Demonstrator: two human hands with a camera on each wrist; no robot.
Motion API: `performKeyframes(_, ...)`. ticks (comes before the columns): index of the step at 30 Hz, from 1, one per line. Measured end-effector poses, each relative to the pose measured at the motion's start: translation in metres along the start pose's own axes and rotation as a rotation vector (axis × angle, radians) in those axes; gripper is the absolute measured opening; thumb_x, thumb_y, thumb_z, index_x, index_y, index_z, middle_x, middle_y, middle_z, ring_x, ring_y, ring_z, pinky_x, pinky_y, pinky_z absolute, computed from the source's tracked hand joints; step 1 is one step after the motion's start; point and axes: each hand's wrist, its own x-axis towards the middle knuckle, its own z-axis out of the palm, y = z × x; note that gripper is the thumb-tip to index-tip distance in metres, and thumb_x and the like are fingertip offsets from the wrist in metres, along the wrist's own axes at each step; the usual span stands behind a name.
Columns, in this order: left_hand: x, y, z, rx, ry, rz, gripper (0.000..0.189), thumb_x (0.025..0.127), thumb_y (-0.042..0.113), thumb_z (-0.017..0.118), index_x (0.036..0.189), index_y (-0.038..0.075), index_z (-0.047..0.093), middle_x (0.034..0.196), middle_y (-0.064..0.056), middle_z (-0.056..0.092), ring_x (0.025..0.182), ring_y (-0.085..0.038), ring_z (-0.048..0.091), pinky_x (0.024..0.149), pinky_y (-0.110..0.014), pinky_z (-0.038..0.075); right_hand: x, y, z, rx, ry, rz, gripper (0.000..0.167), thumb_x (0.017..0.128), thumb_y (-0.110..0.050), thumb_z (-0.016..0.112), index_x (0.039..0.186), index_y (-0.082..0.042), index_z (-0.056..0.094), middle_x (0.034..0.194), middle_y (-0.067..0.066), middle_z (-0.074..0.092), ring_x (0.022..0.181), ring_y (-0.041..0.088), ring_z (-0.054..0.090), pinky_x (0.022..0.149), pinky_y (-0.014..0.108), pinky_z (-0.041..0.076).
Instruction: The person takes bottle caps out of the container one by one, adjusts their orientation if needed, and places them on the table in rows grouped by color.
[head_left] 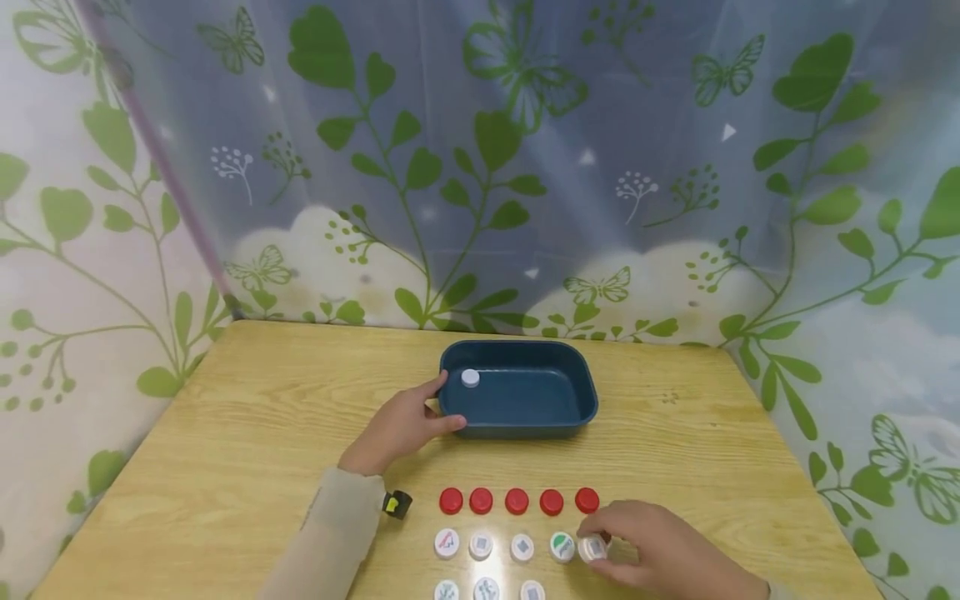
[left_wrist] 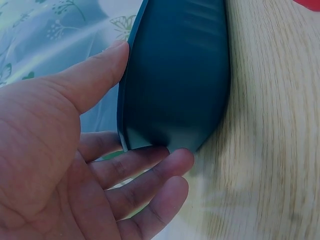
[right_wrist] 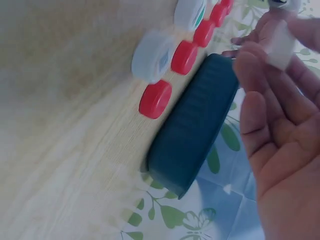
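Observation:
The blue plastic tray (head_left: pixel 517 429) stands on the table with one white bottle cap (head_left: pixel 470 378) inside, near its left end. My left hand (head_left: pixel 401 427) grips that end, its thumb against the rim in the left wrist view. My right hand (head_left: pixel 652 546) is over the right end of a row of white caps. In the right wrist view it pinches a white bottle cap (right_wrist: pixel 281 47), seen edge-on and blurred, between thumb and fingers. Another white cap (right_wrist: pixel 152 56) rests on the table beside the row of red caps (right_wrist: pixel 155 99).
Several red caps (head_left: pixel 517 501) form a row in front of the tray. Closer to me lie white caps (head_left: pixel 481 545), some with printed tops, and a further row (head_left: pixel 487 590) cut by the frame edge. A patterned curtain (head_left: pixel 420 167) borders the wooden table (head_left: pixel 300 375).

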Motion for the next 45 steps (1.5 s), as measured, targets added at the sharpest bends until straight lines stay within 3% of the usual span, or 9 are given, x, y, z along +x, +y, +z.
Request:
performKeyframes(5,0.000,-0.002,-0.002,-0.011,0.008,-0.030,0.092,0.088,0.052,0.080,0.164,0.026,0.033,0.095,0.004,0.068,0.085,-0.016,0.062,0.069,-0.034,0.050,-0.008,-0.002,0.011,-0.025,-0.041,-0.103,0.011,0.101,-0.037,0.068,0.109,-0.029,0.069,0.099,-0.023,0.060,0.089,-0.001,0.056,0.077,0.022,0.051)
performKeyframes(7,-0.001,-0.003,-0.003,-0.007,0.010,-0.036,0.092,0.088,0.052,0.079,0.164,0.027,0.033,0.094,0.005,0.068,0.085,-0.015,0.062,0.069,-0.033,0.050,-0.006,-0.001,0.016,-0.062,-0.074,-0.109,0.014,0.100,-0.041,0.067,0.107,-0.029,0.069,0.098,-0.025,0.057,0.089,-0.003,0.052,0.076,0.020,0.048)
performKeyframes(13,0.001,-0.002,-0.001,0.001,0.008,-0.027,0.093,0.087,0.056,0.078,0.163,0.027,0.033,0.103,0.003,0.069,0.088,-0.015,0.062,0.071,-0.033,0.050,0.001,-0.003,0.028,-0.123,-0.127,-0.062,0.027,0.097,-0.053,0.067,0.104,-0.028,0.072,0.098,-0.026,0.056,0.085,-0.006,0.049,0.075,0.019,0.049)
performKeyframes(20,0.001,0.002,-0.001,0.013,0.015,-0.021,0.092,0.087,0.056,0.078,0.163,0.028,0.034,0.121,0.000,0.068,0.093,-0.015,0.063,0.075,-0.034,0.052,0.004,-0.007,0.032,-0.138,-0.164,0.024,0.016,0.099,-0.042,0.068,0.108,-0.029,0.070,0.095,-0.026,0.055,0.081,-0.005,0.048,0.073,0.020,0.049)
performKeyframes(27,0.002,0.004,0.000,0.018,0.008,-0.008,0.093,0.087,0.056,0.078,0.163,0.026,0.034,0.133,-0.002,0.066,0.096,-0.015,0.064,0.077,-0.034,0.052,0.006,-0.011,0.034,-0.117,-0.212,0.118,0.018,0.096,-0.042,0.073,0.109,-0.029,0.072,0.096,-0.026,0.055,0.082,-0.004,0.049,0.075,0.022,0.051)
performKeyframes(32,0.000,0.001,0.002,0.028,0.001,-0.009,0.093,0.087,0.056,0.078,0.163,0.026,0.034,0.139,-0.003,0.063,0.098,-0.016,0.064,0.078,-0.034,0.053,0.006,-0.013,0.040,-0.104,-0.245,0.145,0.027,0.093,-0.049,0.074,0.108,-0.027,0.073,0.096,-0.024,0.056,0.081,-0.004,0.048,0.077,0.022,0.051)
performKeyframes(37,-0.001,-0.003,0.003,0.039,0.001,-0.012,0.093,0.087,0.057,0.078,0.163,0.027,0.034,0.134,-0.002,0.065,0.096,-0.016,0.063,0.077,-0.034,0.052,0.005,-0.011,0.048,-0.104,-0.242,0.131,0.034,0.094,-0.056,0.070,0.110,-0.026,0.073,0.099,-0.023,0.057,0.084,-0.005,0.049,0.078,0.024,0.052)
performKeyframes(45,-0.001,0.001,0.000,0.034,0.006,-0.005,0.093,0.087,0.057,0.078,0.163,0.028,0.034,0.142,-0.003,0.062,0.098,-0.016,0.064,0.081,-0.035,0.053,0.007,-0.012,0.048,-0.082,-0.249,0.179,0.033,0.091,-0.055,0.074,0.112,-0.030,0.071,0.100,-0.023,0.055,0.082,-0.004,0.048,0.077,0.022,0.052)
